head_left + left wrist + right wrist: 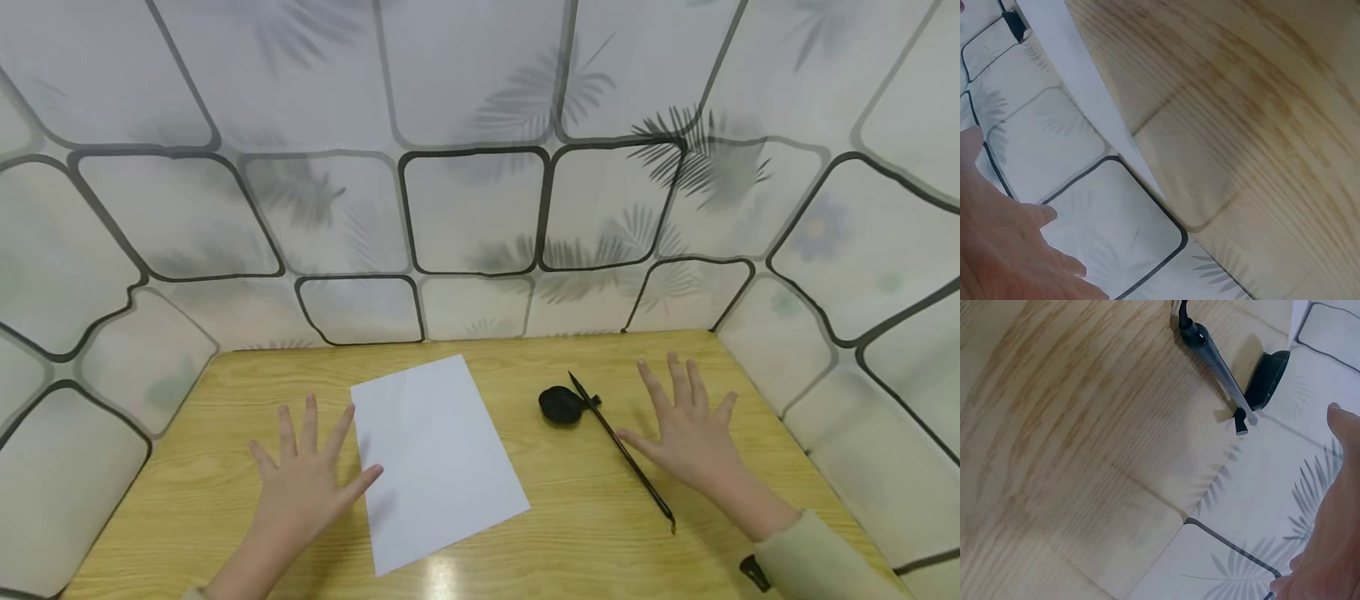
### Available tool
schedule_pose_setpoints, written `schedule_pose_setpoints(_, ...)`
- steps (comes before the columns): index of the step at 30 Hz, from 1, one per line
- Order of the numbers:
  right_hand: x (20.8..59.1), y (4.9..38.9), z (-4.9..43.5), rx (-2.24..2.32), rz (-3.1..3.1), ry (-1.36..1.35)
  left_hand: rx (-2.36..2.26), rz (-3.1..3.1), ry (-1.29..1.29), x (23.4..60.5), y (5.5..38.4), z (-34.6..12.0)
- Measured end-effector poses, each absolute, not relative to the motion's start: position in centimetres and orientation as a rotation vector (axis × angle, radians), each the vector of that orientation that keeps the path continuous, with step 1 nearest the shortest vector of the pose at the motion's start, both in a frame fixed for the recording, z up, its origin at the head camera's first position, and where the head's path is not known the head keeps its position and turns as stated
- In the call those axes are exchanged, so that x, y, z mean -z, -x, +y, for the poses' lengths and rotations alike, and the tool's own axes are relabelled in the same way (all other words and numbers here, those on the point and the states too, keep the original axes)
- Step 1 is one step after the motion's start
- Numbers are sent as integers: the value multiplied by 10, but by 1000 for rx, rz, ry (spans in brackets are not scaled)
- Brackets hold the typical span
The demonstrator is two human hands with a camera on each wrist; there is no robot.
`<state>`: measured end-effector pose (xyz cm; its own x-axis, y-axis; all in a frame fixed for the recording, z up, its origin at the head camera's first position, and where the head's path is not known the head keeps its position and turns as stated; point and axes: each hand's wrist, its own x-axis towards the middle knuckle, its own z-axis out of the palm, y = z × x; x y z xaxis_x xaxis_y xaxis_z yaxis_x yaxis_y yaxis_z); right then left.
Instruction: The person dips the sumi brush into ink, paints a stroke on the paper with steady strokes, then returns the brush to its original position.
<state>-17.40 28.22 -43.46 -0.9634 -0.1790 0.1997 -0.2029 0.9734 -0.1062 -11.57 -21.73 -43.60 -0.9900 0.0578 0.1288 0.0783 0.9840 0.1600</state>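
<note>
Fingers spread wide, my left hand (300,492) hovers beside the left edge of a white sheet of paper (442,467), its thumb overlapping that edge in the head view. My right hand (693,437) is likewise spread and holds nothing, just right of a black calligraphy brush (626,454). The brush lies slantwise, its pointed tip away from me and its hanging loop towards me. Its upper part rests across the handle tab of a small round black ink dish (561,406). In the right wrist view the brush (1216,359) and the dish (1267,378) appear near the top.
A yellow wood-grain table (225,417) bears everything. Walls covered with a grey stone-pattern and leaf print (472,208) enclose its back and both sides. A black strap or clip (753,573) shows by the right sleeve (817,558).
</note>
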Motion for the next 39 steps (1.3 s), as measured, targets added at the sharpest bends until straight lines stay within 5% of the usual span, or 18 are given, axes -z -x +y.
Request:
schedule_pose_setpoints(20, 433, 179, 286, -95, -2825, -382, 225, -2947, 274, 454, 111, -206)
schedule_pose_setpoints(39, 437, 192, 301, 18, -2584, -841, 237, -2928, 454, 472, 105, -186)
